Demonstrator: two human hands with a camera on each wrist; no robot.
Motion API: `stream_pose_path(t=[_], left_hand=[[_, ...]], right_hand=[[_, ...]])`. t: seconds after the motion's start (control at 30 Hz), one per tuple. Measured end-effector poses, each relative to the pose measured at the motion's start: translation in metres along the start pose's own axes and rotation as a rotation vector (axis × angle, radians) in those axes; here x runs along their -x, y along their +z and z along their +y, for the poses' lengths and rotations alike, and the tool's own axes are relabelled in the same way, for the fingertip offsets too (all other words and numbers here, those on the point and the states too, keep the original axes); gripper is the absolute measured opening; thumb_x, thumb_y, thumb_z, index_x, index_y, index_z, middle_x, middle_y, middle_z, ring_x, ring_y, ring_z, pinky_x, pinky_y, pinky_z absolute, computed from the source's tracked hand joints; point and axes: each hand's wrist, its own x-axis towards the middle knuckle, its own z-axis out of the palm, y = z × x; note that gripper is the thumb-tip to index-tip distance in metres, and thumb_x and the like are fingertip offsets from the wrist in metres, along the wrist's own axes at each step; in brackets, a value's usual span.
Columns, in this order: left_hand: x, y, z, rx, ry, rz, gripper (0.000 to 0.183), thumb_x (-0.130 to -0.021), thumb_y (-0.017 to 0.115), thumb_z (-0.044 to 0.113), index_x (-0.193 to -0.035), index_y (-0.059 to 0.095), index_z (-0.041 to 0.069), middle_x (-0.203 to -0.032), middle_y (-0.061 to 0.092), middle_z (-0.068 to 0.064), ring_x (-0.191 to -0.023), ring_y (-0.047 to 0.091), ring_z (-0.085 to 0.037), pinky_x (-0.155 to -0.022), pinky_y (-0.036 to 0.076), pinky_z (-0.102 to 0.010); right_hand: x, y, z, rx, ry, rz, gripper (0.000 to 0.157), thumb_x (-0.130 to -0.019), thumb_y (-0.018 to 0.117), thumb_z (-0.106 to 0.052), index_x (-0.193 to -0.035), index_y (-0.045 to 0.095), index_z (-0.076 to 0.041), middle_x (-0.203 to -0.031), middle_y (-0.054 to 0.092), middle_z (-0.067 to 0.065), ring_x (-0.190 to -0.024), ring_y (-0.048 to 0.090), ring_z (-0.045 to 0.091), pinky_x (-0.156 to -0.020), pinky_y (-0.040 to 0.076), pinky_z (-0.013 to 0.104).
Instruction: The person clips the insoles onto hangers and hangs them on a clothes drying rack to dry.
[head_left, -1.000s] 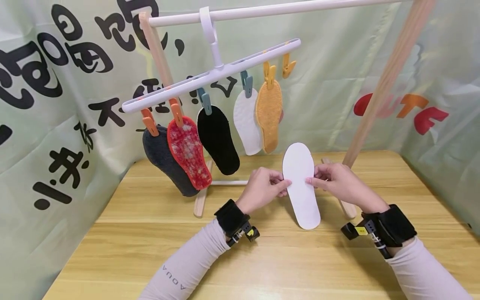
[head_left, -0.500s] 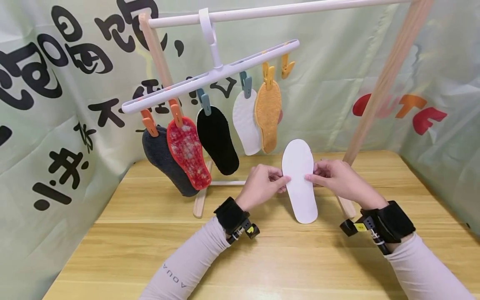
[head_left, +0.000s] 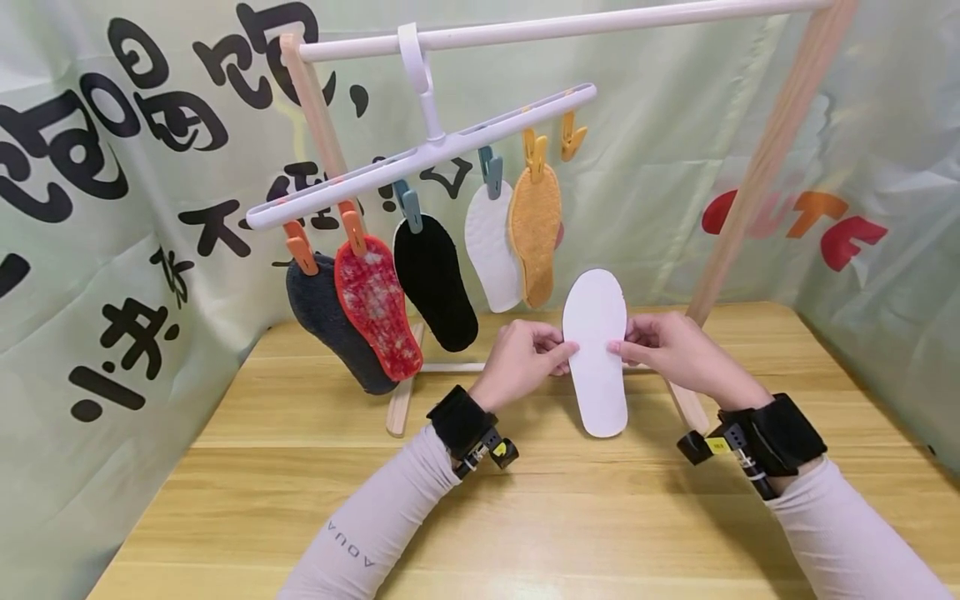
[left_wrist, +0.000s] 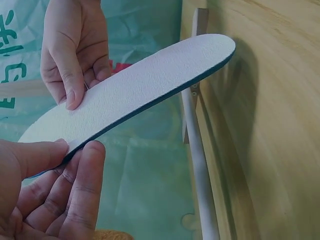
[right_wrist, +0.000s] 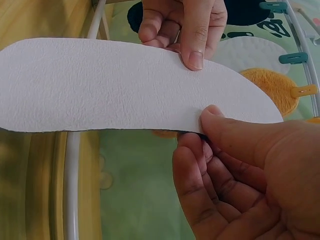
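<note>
Between my two hands a white insole (head_left: 596, 367) stands nearly upright over the table, its dark underside edge showing in the left wrist view. My left hand (head_left: 525, 360) pinches its left edge, thumb on the white face and fingers behind. At the opposite edge my right hand (head_left: 675, 350) pinches it the same way, as the right wrist view shows. Behind and to the left, a white hanger (head_left: 442, 150) carries clipped insoles: a dark grey one (head_left: 330, 325), a red one (head_left: 378, 308), a black one (head_left: 437, 283), a white one (head_left: 491, 250) and a yellow one (head_left: 536, 237).
The hanger hooks over a white rail (head_left: 600, 27) on a wooden stand (head_left: 780, 150). A yellow clip (head_left: 572, 137) at the hanger's right end holds nothing. The wooden table (head_left: 525, 517) spreads below, with a printed curtain (head_left: 637, 183) behind.
Both hands have raised the white insole slightly, away from me in the head view. Their grip on it stays the same. The view has shifted a little.
</note>
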Motion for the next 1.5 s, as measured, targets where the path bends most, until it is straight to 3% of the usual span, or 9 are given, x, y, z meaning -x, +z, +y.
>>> stream_pose_path(t=[0.17,0.33,0.53,0.63,0.8,1.07,1.2,1.33,1.5], left_hand=[[-0.004,-0.002,0.001,0.013,0.019,0.003,0.015,-0.1,0.078,0.016,-0.091,0.079,0.004,-0.077,0.079,-0.008,-0.072,0.08,-0.026,-0.064,0.062,-0.023],[-0.008,-0.005,0.003,-0.022,0.051,0.012,0.016,-0.101,0.078,0.018,-0.092,0.08,0.005,-0.077,0.079,-0.005,-0.07,0.078,-0.016,-0.062,0.06,-0.023],[-0.011,-0.008,0.007,-0.047,0.074,0.005,0.016,-0.102,0.076,0.017,-0.092,0.08,0.005,-0.08,0.08,-0.01,-0.076,0.08,-0.027,-0.059,0.055,-0.02],[-0.015,-0.012,0.009,-0.043,0.077,0.005,0.016,-0.102,0.076,0.016,-0.092,0.079,0.004,-0.08,0.079,-0.012,-0.076,0.079,-0.029,-0.06,0.054,-0.019],[-0.02,-0.017,0.012,-0.044,0.081,0.012,0.017,-0.102,0.076,0.016,-0.093,0.078,0.002,-0.081,0.079,-0.014,-0.072,0.078,-0.02,-0.064,0.057,-0.019],[-0.027,-0.024,0.017,-0.05,0.092,0.041,0.016,-0.101,0.077,0.015,-0.093,0.079,0.001,-0.08,0.08,-0.013,-0.073,0.079,-0.024,-0.066,0.06,-0.022],[-0.03,-0.026,0.019,-0.069,0.095,0.052,0.017,-0.101,0.077,0.017,-0.092,0.079,0.002,-0.08,0.08,-0.012,-0.072,0.079,-0.02,-0.066,0.06,-0.022],[-0.034,-0.029,0.02,-0.083,0.104,0.054,0.018,-0.102,0.076,0.018,-0.092,0.078,0.003,-0.08,0.08,-0.013,-0.074,0.08,-0.024,-0.065,0.059,-0.021],[-0.037,-0.032,0.024,-0.104,0.11,0.061,0.019,-0.103,0.076,0.019,-0.093,0.078,0.003,-0.083,0.081,-0.015,-0.077,0.081,-0.028,-0.063,0.055,-0.02]], right_hand=[[-0.002,-0.003,-0.002,0.036,-0.005,0.011,0.018,-0.103,0.075,-0.022,-0.093,0.073,-0.007,-0.086,0.075,0.006,-0.076,0.066,0.009,-0.07,0.056,0.023],[-0.005,-0.008,-0.004,0.068,-0.014,0.024,0.02,-0.103,0.075,-0.025,-0.092,0.073,-0.009,-0.085,0.075,0.004,-0.077,0.065,0.016,-0.069,0.051,0.024],[-0.009,-0.012,-0.006,0.057,0.001,0.023,0.02,-0.103,0.075,-0.026,-0.095,0.074,-0.008,-0.086,0.075,0.004,-0.077,0.066,0.012,-0.068,0.051,0.025],[-0.013,-0.016,-0.009,0.065,0.006,0.017,0.021,-0.103,0.075,-0.027,-0.099,0.076,-0.007,-0.085,0.076,0.003,-0.078,0.067,0.011,-0.069,0.051,0.025],[-0.02,-0.026,-0.013,0.097,0.031,0.012,0.027,-0.104,0.074,-0.034,-0.108,0.078,-0.008,-0.088,0.077,0.001,-0.081,0.067,0.013,-0.073,0.05,0.026],[-0.033,-0.045,-0.025,0.082,0.041,0.028,0.039,-0.106,0.07,-0.04,-0.123,0.075,-0.005,-0.103,0.078,0.007,-0.088,0.071,0.011,-0.077,0.055,0.022],[-0.041,-0.053,-0.034,0.058,0.056,0.052,0.049,-0.106,0.069,-0.043,-0.133,0.07,-0.003,-0.116,0.077,0.014,-0.096,0.072,0.012,-0.079,0.055,0.019],[-0.048,-0.061,-0.046,0.049,0.067,0.078,0.055,-0.106,0.065,-0.049,-0.141,0.066,-0.006,-0.13,0.074,0.016,-0.112,0.071,0.02,-0.083,0.052,0.017],[-0.057,-0.069,-0.059,0.024,0.041,0.106,0.058,-0.107,0.063,-0.049,-0.147,0.062,-0.008,-0.139,0.07,0.018,-0.129,0.067,0.03,-0.095,0.051,0.022]])
